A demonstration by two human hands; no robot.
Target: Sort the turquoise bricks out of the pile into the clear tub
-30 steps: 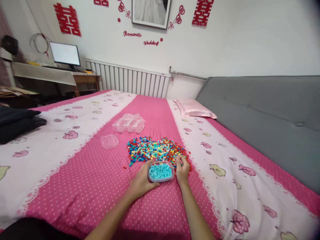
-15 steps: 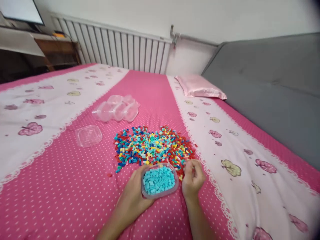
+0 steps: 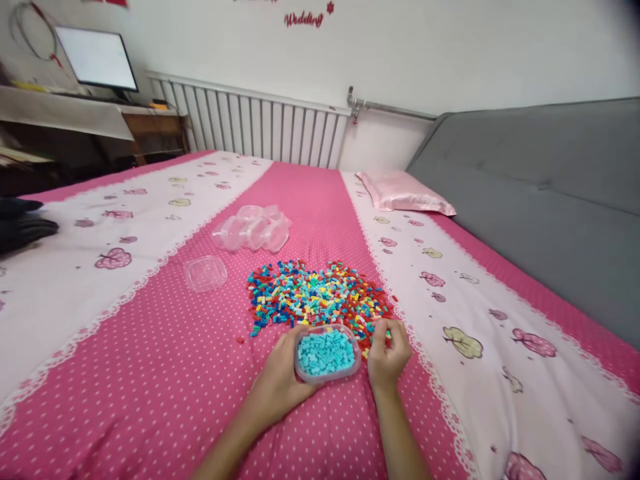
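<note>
My left hand (image 3: pixel 281 373) grips the side of a clear plastic container (image 3: pixel 301 375), tilted a little toward me. Inside lie many small turquoise building bricks (image 3: pixel 326 352). Just right of the container, my right hand (image 3: pixel 389 353) is curled with thumb and fingers pressed together; a bit of green shows by the fingertips, though too small to name for sure. Beyond both hands spreads a heap of mixed building bricks (image 3: pixel 315 291) in red, blue, yellow, turquoise and white. One red brick (image 3: pixel 239 340) rests apart at the heap's left.
A clear lid (image 3: pixel 205 274) lies left of the heap, with several clear containers (image 3: pixel 253 229) behind it. A pink pillow (image 3: pixel 404 193) sits near the grey headboard (image 3: pixel 540 180). At the far left are a black glove-like object (image 3: pixel 23 223) and a monitor (image 3: pixel 97 59).
My view has tipped up and turned left, bringing the wall lettering and black object into sight. Both hands keep nearly the same pose, the container still in my left.
</note>
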